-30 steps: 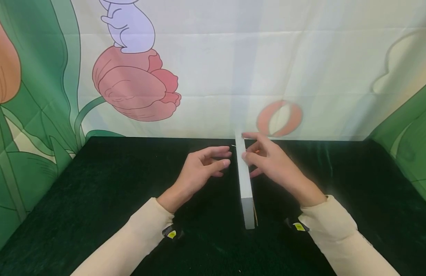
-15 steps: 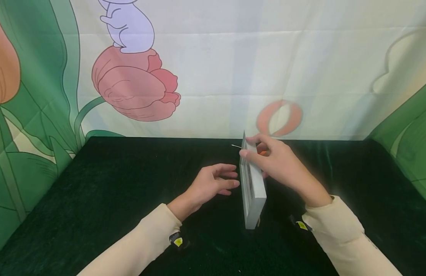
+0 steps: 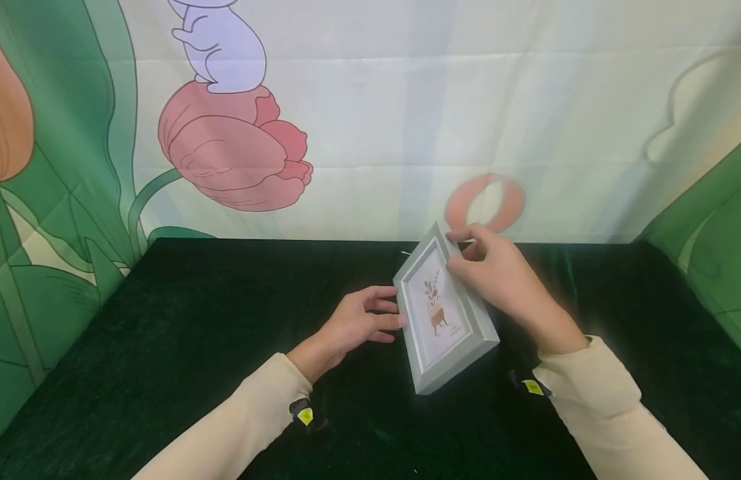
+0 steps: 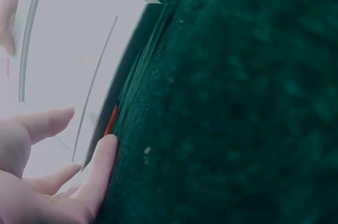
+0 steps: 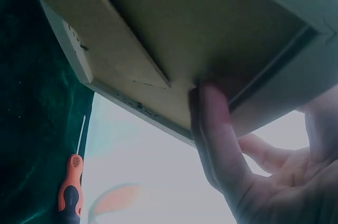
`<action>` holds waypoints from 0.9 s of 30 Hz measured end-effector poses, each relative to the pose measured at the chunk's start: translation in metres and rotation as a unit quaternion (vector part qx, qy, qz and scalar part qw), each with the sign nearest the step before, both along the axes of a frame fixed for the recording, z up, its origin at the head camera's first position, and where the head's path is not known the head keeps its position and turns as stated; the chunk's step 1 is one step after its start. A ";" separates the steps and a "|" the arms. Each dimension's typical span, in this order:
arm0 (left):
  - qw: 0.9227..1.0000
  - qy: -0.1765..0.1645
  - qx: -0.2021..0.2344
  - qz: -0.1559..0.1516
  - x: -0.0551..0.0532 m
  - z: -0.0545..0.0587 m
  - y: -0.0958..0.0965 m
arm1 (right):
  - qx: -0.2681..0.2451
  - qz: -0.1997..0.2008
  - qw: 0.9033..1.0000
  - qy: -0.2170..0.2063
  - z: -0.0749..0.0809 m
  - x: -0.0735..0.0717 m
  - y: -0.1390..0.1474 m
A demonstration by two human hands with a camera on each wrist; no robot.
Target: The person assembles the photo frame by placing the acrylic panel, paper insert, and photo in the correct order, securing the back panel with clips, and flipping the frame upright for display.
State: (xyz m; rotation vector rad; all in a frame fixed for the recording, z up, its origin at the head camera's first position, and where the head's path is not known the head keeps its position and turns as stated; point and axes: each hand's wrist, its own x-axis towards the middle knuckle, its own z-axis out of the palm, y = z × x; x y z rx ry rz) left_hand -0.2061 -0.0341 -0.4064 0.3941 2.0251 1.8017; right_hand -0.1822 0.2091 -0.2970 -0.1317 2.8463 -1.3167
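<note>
A pale grey picture frame (image 3: pixel 409 333) stands tilted, its print of a potted plant facing up and to the left. My right hand (image 3: pixel 496 277) grips its upper right side, thumb on the side face and fingers reaching behind onto the brown backing (image 5: pixel 174 34). Along the frame's left edge, my left hand (image 3: pixel 358 323) holds its fingers loosely extended, fingertips right at that edge. Beyond the frame lies a screwdriver (image 5: pixel 71 187) with an orange and black handle; in the head view only its thin shaft tip (image 3: pixel 405 253) shows, the rest hidden.
Dark green velvet-like cloth (image 3: pixel 226 333) covers the table. A printed curtain (image 3: pixel 358 133) with a rabbit and flowers hangs right behind its back edge, and green leaf-patterned fabric (image 3: pixel 712 253) borders the right side.
The frame has turned from edge-on to leaning back, so its printed front now shows. My right hand has shifted right with it; my left hand has come down toward me to the frame's left edge.
</note>
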 end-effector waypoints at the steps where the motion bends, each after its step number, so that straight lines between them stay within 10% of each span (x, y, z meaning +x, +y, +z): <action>1: 1.000 0.001 0.001 0.002 0.000 0.000 0.000 | -0.006 -0.001 1.000 -0.003 0.001 0.000 0.001; 27: 0.990 0.039 0.054 0.127 -0.005 0.005 -0.002 | -0.093 -0.016 0.995 -0.011 0.003 -0.003 0.002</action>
